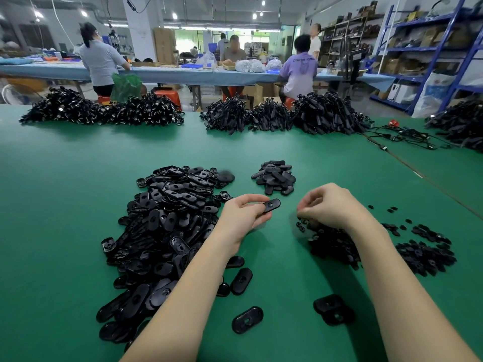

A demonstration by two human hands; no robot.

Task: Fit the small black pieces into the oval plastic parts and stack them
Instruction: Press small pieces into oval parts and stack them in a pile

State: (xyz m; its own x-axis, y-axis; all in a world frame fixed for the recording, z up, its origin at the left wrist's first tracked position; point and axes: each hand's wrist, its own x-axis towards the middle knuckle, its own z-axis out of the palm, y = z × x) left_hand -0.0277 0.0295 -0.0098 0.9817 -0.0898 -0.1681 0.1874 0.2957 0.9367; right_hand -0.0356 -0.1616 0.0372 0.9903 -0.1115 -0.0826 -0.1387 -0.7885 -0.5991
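The left hand [244, 214] grips one oval part [271, 205] above the green surface [78, 178]. The right hand's [330, 206] curled fingers pinch into the small black pieces [332, 244]; whether they hold one is unclear.

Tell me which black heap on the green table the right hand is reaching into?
The right hand dips into the heap of small pieces beneath it, right of the big oval-part pile.

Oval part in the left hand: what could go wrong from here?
1. The left hand pinches the oval part by one end, with most of it sticking out; pressing a piece in could tip or drop it.
2. The right hand digs into the small black pieces with curled fingers; it may lift several or none.
3. Loose oval parts lie by the forearms and could get swept along the green table.
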